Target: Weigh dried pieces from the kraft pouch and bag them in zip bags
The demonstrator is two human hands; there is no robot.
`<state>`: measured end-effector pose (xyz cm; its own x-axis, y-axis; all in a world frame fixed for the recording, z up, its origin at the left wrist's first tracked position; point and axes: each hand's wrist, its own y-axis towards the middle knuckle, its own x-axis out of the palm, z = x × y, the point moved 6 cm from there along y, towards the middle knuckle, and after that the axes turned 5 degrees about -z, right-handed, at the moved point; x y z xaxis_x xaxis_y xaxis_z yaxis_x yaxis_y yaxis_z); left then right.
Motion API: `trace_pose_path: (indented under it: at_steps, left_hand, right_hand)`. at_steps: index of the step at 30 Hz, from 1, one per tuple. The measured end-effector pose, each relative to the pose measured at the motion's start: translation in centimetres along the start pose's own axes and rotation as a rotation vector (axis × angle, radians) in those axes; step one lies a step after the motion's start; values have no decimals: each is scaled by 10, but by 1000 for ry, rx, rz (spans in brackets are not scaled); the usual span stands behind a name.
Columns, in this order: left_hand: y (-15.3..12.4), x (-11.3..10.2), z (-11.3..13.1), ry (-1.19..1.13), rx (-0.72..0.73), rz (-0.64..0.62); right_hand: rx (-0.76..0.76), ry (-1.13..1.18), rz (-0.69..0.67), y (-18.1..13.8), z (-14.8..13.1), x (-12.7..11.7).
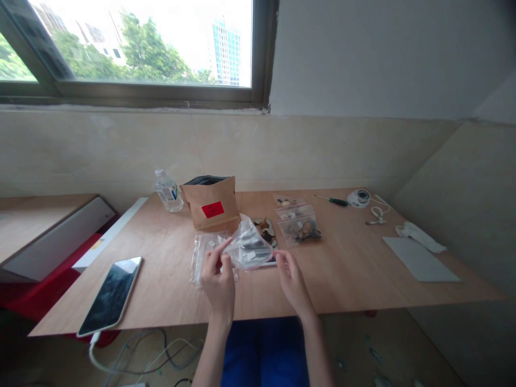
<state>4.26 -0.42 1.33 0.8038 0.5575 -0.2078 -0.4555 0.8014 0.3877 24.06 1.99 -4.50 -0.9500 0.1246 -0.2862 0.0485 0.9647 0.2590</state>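
A clear plastic zip bag (250, 239) is held up between my two hands, its pinkish zip edge toward me. My left hand (219, 277) has its index finger and thumb at the bag's left edge, the other fingers curled in. At the opposite corner, my right hand (291, 277) pinches the bag between thumb and fingertips. Behind and below it lies a pale tray (273, 221) with brown and dark pieces, partly hidden by the bag. More clear bags (203, 250) lie flat beside my left hand.
A brown paper pouch (197, 207) with a red label and a water bottle (169, 192) stand at the back. Filled zip bags (300, 228), a screwdriver (337, 202), a dome camera (358, 198) and white sheet (421, 260) lie right. A phone (110, 295) on a cable lies left.
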Motion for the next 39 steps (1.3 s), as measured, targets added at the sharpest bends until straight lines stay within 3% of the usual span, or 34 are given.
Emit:
trace_pose_path:
  at_steps: [3,7,11,16,28,34,39]
  left_hand:
    - [11,-4,-6,15,-84,9]
    - [20,-4,-10,54,-112,-5]
    - [24,-7,-9,163,-59,52]
    - [32,-8,-9,158,-4,68]
    - [45,10,-18,345,-56,-7]
    - [47,27,-14,372,-63,-51]
    - [51,30,-16,422,-77,-59]
  right_hand:
    - [-92,-265,140,23,2,9]
    - [-114,-545,167,60,14,36]
    - [-54,-664,149,78,27,56]
    - [-63,-720,192,75,35,58]
    - [-178,-643,165,83,49,36]
    - [-258,-456,85,84,40,38]
    - [-273,-264,179,85,16,27]
